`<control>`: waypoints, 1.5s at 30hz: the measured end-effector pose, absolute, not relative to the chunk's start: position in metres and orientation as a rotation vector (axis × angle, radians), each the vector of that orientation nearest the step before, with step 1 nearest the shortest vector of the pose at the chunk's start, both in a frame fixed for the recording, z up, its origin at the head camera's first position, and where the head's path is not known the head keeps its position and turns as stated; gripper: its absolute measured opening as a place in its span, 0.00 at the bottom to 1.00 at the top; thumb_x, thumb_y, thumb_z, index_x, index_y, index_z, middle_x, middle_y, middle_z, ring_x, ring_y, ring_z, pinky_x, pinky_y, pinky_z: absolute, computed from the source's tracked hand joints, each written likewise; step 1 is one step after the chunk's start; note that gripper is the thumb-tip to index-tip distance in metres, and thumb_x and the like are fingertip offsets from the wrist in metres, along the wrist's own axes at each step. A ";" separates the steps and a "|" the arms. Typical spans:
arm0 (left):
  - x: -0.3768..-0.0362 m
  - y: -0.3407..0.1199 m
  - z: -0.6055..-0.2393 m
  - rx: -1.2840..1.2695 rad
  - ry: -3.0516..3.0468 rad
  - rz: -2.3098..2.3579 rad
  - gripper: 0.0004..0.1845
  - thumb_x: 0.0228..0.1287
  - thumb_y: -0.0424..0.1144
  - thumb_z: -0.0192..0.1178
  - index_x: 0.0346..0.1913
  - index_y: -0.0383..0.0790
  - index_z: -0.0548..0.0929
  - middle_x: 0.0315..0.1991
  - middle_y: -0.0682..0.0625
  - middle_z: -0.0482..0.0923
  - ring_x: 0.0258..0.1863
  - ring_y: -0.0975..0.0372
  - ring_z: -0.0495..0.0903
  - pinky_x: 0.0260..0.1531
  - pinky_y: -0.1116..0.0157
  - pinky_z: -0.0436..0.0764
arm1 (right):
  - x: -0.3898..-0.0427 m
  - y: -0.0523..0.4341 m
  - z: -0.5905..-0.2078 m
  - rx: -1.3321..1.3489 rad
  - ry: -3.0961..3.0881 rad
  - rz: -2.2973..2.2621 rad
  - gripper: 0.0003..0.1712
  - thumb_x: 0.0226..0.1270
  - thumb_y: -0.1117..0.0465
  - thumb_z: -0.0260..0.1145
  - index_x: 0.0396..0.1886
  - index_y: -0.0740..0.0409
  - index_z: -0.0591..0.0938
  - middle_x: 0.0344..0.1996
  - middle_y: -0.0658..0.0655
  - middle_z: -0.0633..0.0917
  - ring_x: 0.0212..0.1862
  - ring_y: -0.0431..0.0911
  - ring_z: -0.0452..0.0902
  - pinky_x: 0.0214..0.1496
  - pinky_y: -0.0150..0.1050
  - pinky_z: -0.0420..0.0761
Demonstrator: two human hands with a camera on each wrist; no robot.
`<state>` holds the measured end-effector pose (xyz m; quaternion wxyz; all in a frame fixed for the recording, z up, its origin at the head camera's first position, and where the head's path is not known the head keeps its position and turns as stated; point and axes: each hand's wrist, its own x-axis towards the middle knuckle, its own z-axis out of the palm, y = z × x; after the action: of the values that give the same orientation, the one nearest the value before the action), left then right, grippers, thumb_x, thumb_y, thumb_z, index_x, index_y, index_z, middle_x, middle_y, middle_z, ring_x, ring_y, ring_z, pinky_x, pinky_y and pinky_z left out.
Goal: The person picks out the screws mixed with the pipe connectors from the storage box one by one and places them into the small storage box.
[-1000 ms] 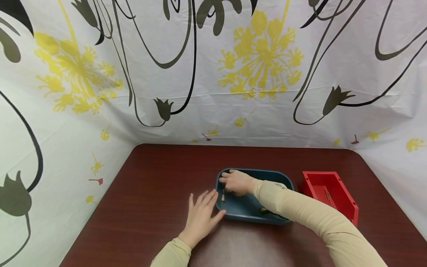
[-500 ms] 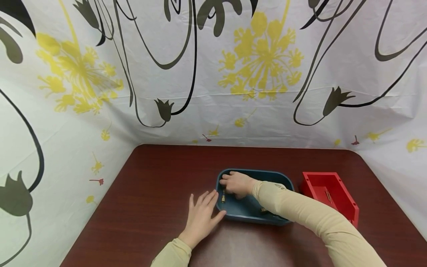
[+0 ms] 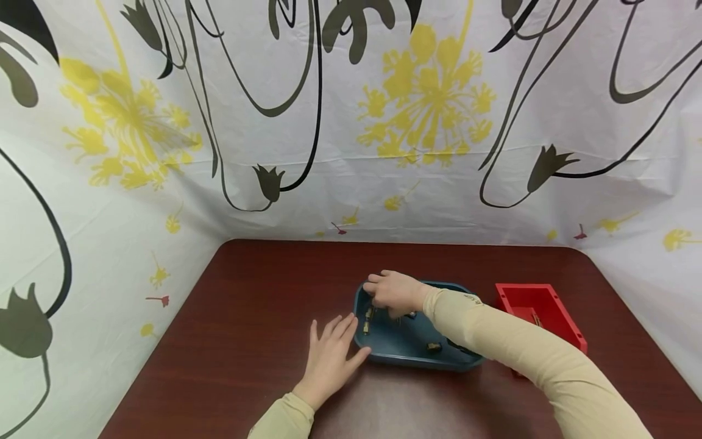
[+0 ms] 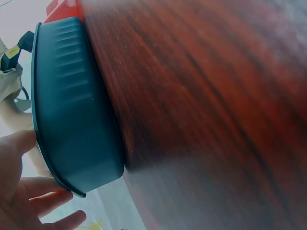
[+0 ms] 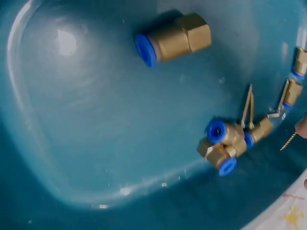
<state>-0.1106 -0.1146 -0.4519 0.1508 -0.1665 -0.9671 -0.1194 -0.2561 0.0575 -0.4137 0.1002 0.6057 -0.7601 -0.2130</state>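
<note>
A blue tray [image 3: 417, 361] sits mid-table. It holds brass fittings with blue rings [image 5: 172, 40] and thin screws [image 5: 248, 108]. My right hand [image 3: 392, 292] hovers over the tray's far left part with its fingers curled down. In the right wrist view a small screw [image 5: 289, 142] hangs from a fingertip [image 5: 302, 125] at the frame's right edge, apparently pinched. My left hand [image 3: 329, 356] lies flat on the table [image 3: 247, 305], its thumb against the tray's front left corner. The left wrist view shows the tray's outer wall [image 4: 72, 110] with the left fingers [image 4: 29, 201] beside it.
A red box [image 3: 570, 338] stands right of the tray, with a thin screw-like piece inside. A cluster of fittings [image 5: 225, 143] lies near the tray's wall. Patterned white sheeting [image 3: 351, 122] closes off the table's back and sides.
My right hand has lifted from the tray's floor to above its far left rim. The left hand has stayed put on the table.
</note>
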 end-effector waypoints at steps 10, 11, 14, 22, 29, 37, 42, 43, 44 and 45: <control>-0.110 -0.114 -0.451 -0.465 -2.788 -0.349 0.32 0.56 0.59 0.53 0.58 0.40 0.72 0.57 0.49 0.68 0.56 0.53 0.64 0.51 0.39 0.51 | -0.255 0.077 -0.389 1.802 -2.240 -0.478 0.04 0.48 0.60 0.67 0.22 0.44 0.84 0.32 0.49 0.70 0.32 0.44 0.59 0.30 0.39 0.65; -0.110 -0.115 -0.451 -0.465 -2.789 -0.347 0.32 0.56 0.59 0.52 0.58 0.40 0.72 0.57 0.49 0.68 0.56 0.54 0.64 0.51 0.39 0.51 | -0.254 0.079 -0.387 1.801 -2.232 -0.478 0.03 0.48 0.59 0.67 0.23 0.44 0.84 0.31 0.49 0.70 0.32 0.44 0.59 0.30 0.39 0.65; -0.109 -0.115 -0.451 -0.466 -2.793 -0.347 0.32 0.56 0.60 0.52 0.58 0.41 0.72 0.57 0.49 0.68 0.56 0.53 0.64 0.51 0.39 0.51 | -0.253 0.087 -0.380 1.801 -2.231 -0.479 0.01 0.47 0.56 0.69 0.23 0.45 0.84 0.32 0.49 0.69 0.33 0.44 0.59 0.30 0.39 0.64; -0.110 -0.116 -0.451 -0.465 -2.794 -0.343 0.32 0.56 0.59 0.52 0.58 0.41 0.72 0.57 0.50 0.67 0.56 0.54 0.64 0.51 0.40 0.51 | -0.251 0.111 -0.365 1.778 -2.227 -0.371 0.12 0.47 0.68 0.59 0.17 0.45 0.81 0.29 0.49 0.67 0.31 0.45 0.57 0.27 0.40 0.58; -0.109 -0.115 -0.450 -0.469 -2.793 -0.345 0.32 0.57 0.60 0.51 0.58 0.40 0.72 0.57 0.49 0.67 0.56 0.54 0.64 0.51 0.40 0.51 | -0.252 0.142 -0.358 1.740 -2.251 -0.305 0.15 0.45 0.70 0.55 0.13 0.44 0.77 0.26 0.49 0.66 0.30 0.45 0.56 0.26 0.39 0.55; -0.109 -0.114 -0.450 -0.471 -2.794 -0.345 0.33 0.57 0.60 0.51 0.58 0.40 0.72 0.57 0.49 0.67 0.56 0.53 0.64 0.51 0.40 0.50 | -0.251 0.178 -0.348 1.686 -2.284 -0.189 0.17 0.42 0.69 0.56 0.08 0.43 0.66 0.24 0.48 0.64 0.30 0.44 0.58 0.25 0.36 0.55; -0.109 -0.114 -0.451 -0.472 -2.784 -0.351 0.32 0.56 0.59 0.52 0.57 0.40 0.72 0.57 0.49 0.68 0.56 0.53 0.64 0.51 0.40 0.51 | -0.250 0.200 -0.343 1.627 -2.300 -0.146 0.16 0.39 0.69 0.55 0.07 0.44 0.64 0.23 0.47 0.61 0.29 0.44 0.57 0.26 0.37 0.55; -0.109 -0.114 -0.450 -0.472 -2.782 -0.350 0.32 0.56 0.59 0.52 0.57 0.40 0.72 0.57 0.49 0.68 0.56 0.53 0.65 0.51 0.39 0.51 | -0.250 0.204 -0.343 1.613 -2.310 -0.144 0.16 0.39 0.69 0.56 0.08 0.44 0.65 0.23 0.47 0.61 0.29 0.44 0.57 0.26 0.37 0.55; -0.109 -0.114 -0.450 -0.471 -2.782 -0.349 0.32 0.56 0.59 0.52 0.57 0.40 0.72 0.57 0.49 0.68 0.56 0.53 0.65 0.51 0.39 0.51 | -0.249 0.209 -0.342 1.598 -2.322 -0.138 0.16 0.39 0.68 0.57 0.08 0.44 0.65 0.23 0.46 0.61 0.29 0.44 0.57 0.26 0.37 0.56; -0.109 -0.113 -0.450 -0.471 -2.782 -0.345 0.32 0.56 0.60 0.52 0.57 0.40 0.72 0.57 0.49 0.68 0.56 0.53 0.65 0.51 0.39 0.51 | -0.249 0.214 -0.342 1.582 -2.333 -0.136 0.15 0.38 0.68 0.58 0.08 0.43 0.66 0.23 0.46 0.61 0.29 0.43 0.57 0.26 0.36 0.56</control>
<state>-0.1090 -0.1135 -0.4505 0.1491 -0.1639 -0.9677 -0.1201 -0.2486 0.2139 -0.3419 0.1590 0.5533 -0.8163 -0.0475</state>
